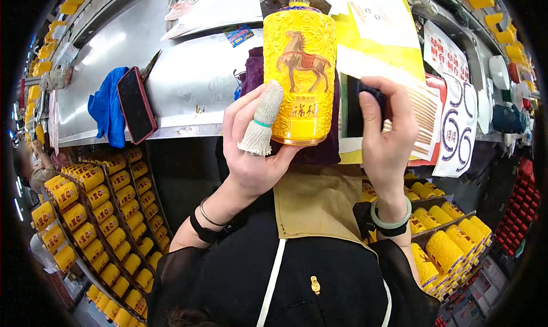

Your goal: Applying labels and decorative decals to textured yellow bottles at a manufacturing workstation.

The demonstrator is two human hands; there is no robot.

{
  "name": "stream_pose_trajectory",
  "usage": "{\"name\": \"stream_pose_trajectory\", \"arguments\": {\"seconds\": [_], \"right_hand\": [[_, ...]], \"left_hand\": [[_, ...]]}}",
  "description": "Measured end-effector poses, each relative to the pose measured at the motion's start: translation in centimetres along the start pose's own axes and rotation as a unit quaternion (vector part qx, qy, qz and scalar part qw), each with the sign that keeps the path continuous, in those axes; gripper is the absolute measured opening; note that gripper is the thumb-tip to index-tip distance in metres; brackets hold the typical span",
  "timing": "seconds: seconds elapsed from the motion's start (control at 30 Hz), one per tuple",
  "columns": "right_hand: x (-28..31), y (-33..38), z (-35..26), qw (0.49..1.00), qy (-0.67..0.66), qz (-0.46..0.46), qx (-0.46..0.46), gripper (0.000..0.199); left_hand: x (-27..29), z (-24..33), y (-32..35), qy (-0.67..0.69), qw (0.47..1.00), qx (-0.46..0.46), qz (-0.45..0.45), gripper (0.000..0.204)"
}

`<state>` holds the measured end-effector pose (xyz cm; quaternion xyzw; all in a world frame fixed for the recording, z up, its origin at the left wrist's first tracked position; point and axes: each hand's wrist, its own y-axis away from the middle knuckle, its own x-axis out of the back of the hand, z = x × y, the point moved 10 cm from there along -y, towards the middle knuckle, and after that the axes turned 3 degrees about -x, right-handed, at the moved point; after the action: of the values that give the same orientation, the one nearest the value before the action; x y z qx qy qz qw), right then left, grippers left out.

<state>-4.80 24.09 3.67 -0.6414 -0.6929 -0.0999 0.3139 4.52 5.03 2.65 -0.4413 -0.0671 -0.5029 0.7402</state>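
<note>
A yellow embossed bottle point(299, 107) with a brown horse on its front and a clear glass neck stands upright in front of me. My left hand point(248, 138) is closed around its lower left side and base. One finger of that hand wears a grey-white knitted finger cover point(264, 118) with a green band, which lies against the bottle. To the bottle's right, apart from it, my right hand point(389, 121) is curled with thumb and forefinger round a small dark thing. Its kind I cannot make out.
A phone point(136, 105) leans by a blue cloth point(107, 107) on the metal bench point(188, 93). Dark purple cloth point(254, 70) lies behind the bottle. Printed sheets point(456, 127) cover the right side. Racks of yellow bottles point(108, 213) stand lower left, with more yellow bottles point(445, 250) lower right.
</note>
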Motion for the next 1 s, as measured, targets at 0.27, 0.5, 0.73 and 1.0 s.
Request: {"name": "stream_pose_trajectory", "arguments": {"seconds": [0.27, 0.5, 0.73, 1.0], "right_hand": [[-0.3, 1.0, 2.1, 0.981, -0.180, -0.003, -0.068, 0.018], [-1.1, 1.3, 1.6, 0.972, -0.210, -0.019, -0.108, 0.018], [-1.0, 1.6, -0.6, 0.976, -0.209, 0.008, -0.058, 0.015], [-0.8, 1.6, -3.0, 0.993, -0.122, -0.001, 0.003, 0.014]], "left_hand": [[-0.8, 1.8, -0.2, -0.132, 0.988, -0.066, -0.053, 0.059], [-1.5, 3.5, -0.7, -0.205, 0.971, -0.083, -0.091, 0.064], [-0.3, -0.6, 1.0, 0.035, 0.999, 0.016, 0.005, 0.063], [0.5, 0.2, -0.2, 0.002, 1.000, 0.002, 0.014, 0.059]]}}
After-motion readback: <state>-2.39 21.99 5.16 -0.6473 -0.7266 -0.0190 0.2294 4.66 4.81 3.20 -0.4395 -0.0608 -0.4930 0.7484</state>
